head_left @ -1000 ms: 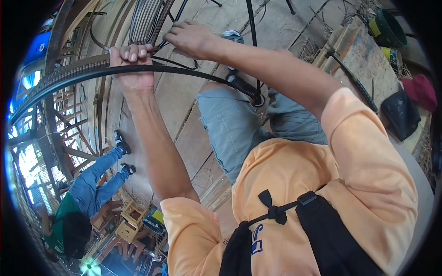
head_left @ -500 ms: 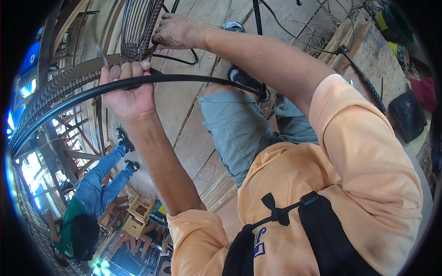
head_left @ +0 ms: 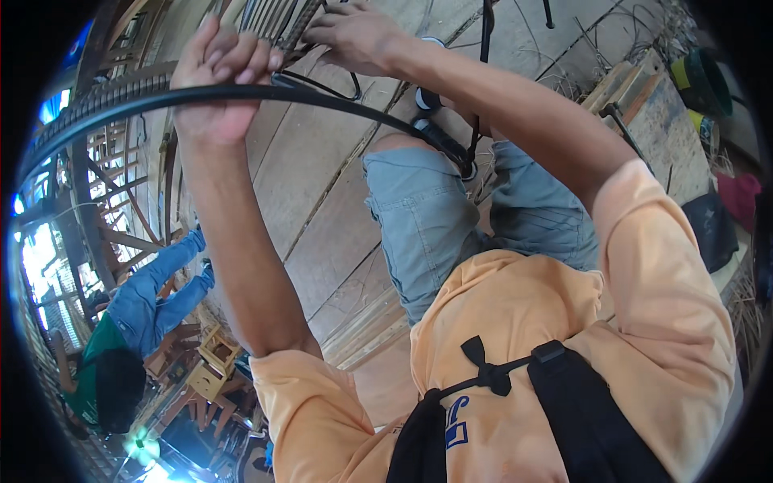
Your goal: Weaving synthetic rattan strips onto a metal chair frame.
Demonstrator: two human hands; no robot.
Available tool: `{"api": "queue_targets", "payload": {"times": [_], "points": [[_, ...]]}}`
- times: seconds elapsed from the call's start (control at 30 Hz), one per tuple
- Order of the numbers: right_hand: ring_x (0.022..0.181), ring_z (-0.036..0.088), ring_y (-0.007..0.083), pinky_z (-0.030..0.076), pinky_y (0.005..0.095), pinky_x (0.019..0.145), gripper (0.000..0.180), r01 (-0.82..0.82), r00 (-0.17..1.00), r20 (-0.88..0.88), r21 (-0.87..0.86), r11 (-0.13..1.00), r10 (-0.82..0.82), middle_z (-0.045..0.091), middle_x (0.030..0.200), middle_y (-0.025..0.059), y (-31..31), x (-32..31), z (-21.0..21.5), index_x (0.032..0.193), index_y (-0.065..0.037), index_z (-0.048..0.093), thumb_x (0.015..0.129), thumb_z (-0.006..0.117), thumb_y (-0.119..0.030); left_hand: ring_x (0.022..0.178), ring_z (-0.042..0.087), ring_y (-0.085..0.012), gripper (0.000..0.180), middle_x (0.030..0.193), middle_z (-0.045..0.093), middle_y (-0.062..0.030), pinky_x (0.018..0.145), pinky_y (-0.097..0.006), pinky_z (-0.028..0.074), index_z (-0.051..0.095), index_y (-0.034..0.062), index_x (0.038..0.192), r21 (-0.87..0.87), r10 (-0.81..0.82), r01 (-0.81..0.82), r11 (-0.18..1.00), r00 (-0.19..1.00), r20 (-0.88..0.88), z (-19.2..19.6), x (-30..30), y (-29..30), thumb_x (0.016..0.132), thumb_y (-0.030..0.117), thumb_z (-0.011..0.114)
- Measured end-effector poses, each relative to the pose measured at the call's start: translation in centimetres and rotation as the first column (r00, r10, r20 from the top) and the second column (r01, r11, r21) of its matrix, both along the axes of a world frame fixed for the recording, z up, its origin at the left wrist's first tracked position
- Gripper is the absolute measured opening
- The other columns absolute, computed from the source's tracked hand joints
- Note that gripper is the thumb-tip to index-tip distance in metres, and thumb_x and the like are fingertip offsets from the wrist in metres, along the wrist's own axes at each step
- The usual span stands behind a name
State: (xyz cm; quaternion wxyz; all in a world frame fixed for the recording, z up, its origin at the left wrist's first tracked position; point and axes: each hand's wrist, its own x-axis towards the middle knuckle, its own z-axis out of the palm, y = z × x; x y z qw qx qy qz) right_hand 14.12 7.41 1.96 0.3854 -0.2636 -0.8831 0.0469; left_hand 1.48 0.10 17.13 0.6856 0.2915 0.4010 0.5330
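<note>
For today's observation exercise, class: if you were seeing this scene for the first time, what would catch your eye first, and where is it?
First, the left hand at upper left, gripping a curved black metal rod that arcs across the picture. Just right of it, at the top edge, the right hand works at a woven wicker panel. The person's orange shirt fills the lower right, and a second person in blue jeans shows at far left, above the plank floor.

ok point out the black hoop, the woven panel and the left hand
black hoop [head_left: 338, 97], head view, on the curved bar right of the fist
woven panel [head_left: 270, 16], head view, on its ribs
left hand [head_left: 217, 88], head view, on the knuckles
</note>
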Motion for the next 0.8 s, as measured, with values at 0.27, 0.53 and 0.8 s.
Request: {"api": "queue_targets", "payload": {"times": [0.27,0.53,0.8], "points": [[0.069,0.063,0.0284,0.050,0.0377,0.063,0.017,-0.227,0.968,-0.157,-0.222,0.948,0.195,0.062,0.075,0.0144,-0.8,0.3,4.2,0.096,-0.004,0.059,0.087,0.054,-0.017,0.054,0.047,-0.0190,0.037,0.054,0.045,-0.0015,0.070,-0.035,0.042,0.047,0.0116,0.061,0.062,-0.298,0.297,0.953,0.955,0.001,2.1,-0.1,1.8,0.095,0.027,0.040],[0.063,0.059,0.0279,0.045,0.0350,0.058,0.013,-0.412,0.910,-0.189,-0.329,0.850,0.369,0.059,0.070,0.0167,0.6,0.0,6.1,0.084,-0.002,0.060,0.084,0.057,-0.015,0.056,0.054,-0.0225,0.038,0.058,0.050,-0.0024,0.069,-0.036,0.047,0.049,0.0120,0.064,0.129,-0.120,0.090,0.988,0.962,0.247,2.1,1.5,1.7,0.094,0.032,0.041],[0.055,0.062,0.0201,0.049,0.0331,0.054,0.018,-0.385,0.915,-0.369,-0.689,0.614,0.160,0.060,0.064,0.0125,-0.8,2.1,7.9,0.086,0.000,0.059,0.088,0.055,-0.017,0.067,0.061,-0.0127,0.029,0.095,0.062,-0.0123,0.060,-0.022,0.047,0.051,0.0001,0.115,0.443,0.428,-0.019,0.896,0.298,-0.853,-3.5,-1.1,-1.7,0.093,0.016,0.043]]}}
